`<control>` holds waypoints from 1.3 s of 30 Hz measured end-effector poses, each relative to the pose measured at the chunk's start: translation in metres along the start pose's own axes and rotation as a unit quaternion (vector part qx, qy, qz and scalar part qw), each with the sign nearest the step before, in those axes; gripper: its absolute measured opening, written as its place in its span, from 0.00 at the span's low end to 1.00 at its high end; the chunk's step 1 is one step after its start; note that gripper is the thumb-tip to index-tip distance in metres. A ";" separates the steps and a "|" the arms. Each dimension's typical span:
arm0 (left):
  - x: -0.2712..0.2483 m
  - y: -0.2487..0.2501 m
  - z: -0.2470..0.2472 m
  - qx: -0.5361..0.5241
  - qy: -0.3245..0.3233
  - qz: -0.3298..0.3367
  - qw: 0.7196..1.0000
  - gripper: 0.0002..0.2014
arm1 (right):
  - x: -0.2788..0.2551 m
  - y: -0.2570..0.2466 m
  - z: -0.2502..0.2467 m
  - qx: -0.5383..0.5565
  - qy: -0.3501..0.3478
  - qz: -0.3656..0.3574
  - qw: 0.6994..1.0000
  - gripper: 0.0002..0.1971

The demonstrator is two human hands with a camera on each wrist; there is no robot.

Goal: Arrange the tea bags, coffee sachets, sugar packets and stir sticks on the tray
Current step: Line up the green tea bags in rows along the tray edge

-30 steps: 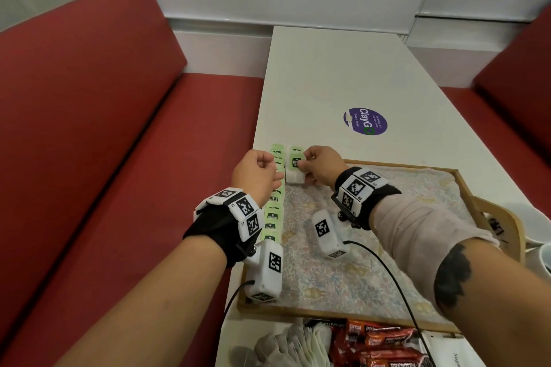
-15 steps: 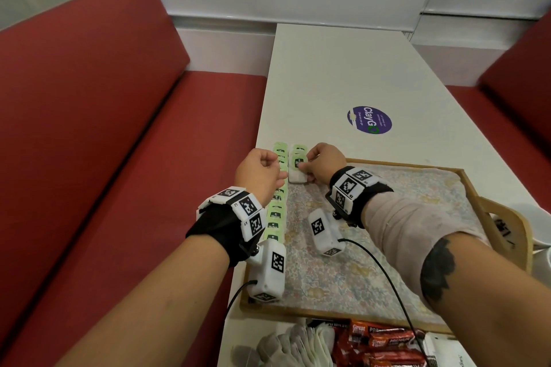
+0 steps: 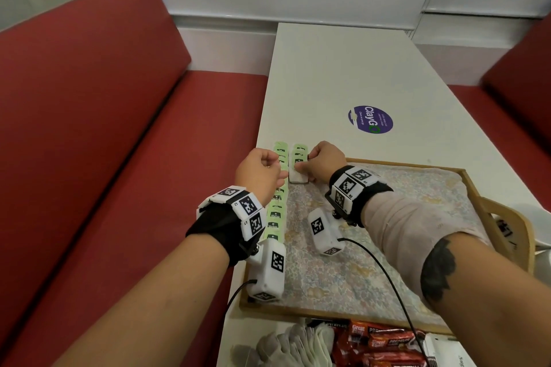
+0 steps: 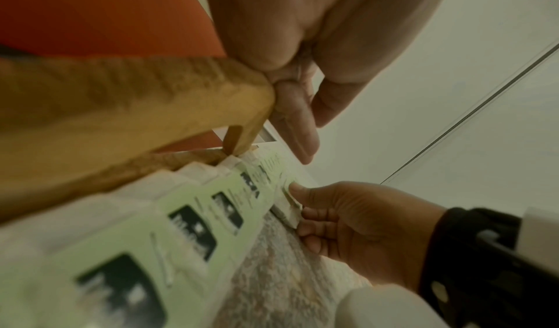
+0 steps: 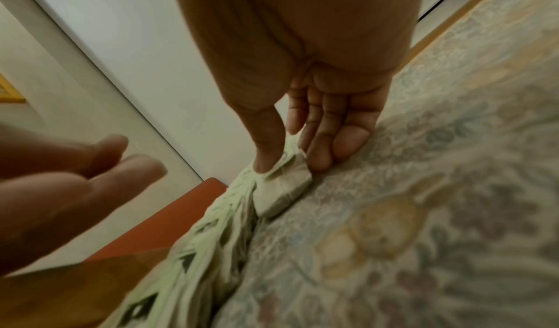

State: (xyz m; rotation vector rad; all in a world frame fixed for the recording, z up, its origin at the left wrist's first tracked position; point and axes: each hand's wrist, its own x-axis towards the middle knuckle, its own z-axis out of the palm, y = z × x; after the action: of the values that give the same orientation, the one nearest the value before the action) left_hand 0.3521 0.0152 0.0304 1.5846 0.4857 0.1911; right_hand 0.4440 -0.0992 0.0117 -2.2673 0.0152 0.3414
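A wooden tray (image 3: 357, 311) with a flowery cloth inside sits on a white table (image 3: 337, 74). A long row of green tea bags (image 3: 275, 211) runs along the tray's 9 o'clock side, each one leaning on the next. A second, short row of green tea bags (image 3: 299, 155) starts just beside it, up near the tray's 11 o'clock corner.

The right hand (image 3: 323, 159) is at the near end of the short row. Its thumb and fingers pinch a small stack of tea bags (image 5: 284, 187) and press it down on the cloth. In the right wrist view the thumb (image 5: 267, 146) sits on top of the stack and the fingertips touch its far side.

The left hand (image 3: 259, 173) is just at 9 o'clock of the right hand, above the long row. Its fingers are loosely curled and hold nothing. In the left wrist view the fingers (image 4: 298, 127) hang near the tray's wooden edge, and I cannot tell if they touch the tea bags.

At 6 o'clock of the tray, on the table, lie a heap of pale tea bags (image 3: 298, 345) and some red coffee sachets (image 3: 384, 343). A purple round sticker (image 3: 370, 119) is on the table at 12 o'clock of the tray. Red seats (image 3: 89, 128) stand on both sides of the table.
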 end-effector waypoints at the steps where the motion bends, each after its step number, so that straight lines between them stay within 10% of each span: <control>1: 0.000 0.000 0.000 0.000 0.002 -0.001 1.000 0.05 | -0.001 0.000 0.000 0.001 -0.003 0.002 1.000 0.20; 21: -0.031 0.019 -0.010 0.042 -0.013 0.040 0.998 0.09 | -0.041 -0.011 -0.020 -0.024 0.014 -0.048 0.998 0.18; 39: -0.150 -0.028 -0.075 0.165 -0.073 0.071 0.981 0.09 | -0.199 0.000 -0.013 -0.003 -0.068 -0.145 0.987 0.09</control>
State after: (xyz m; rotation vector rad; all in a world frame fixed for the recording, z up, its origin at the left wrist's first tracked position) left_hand 0.1826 0.0209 0.0348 1.9453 0.2982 0.1035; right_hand 0.2557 -0.1295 0.0694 -2.2085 -0.3838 0.3386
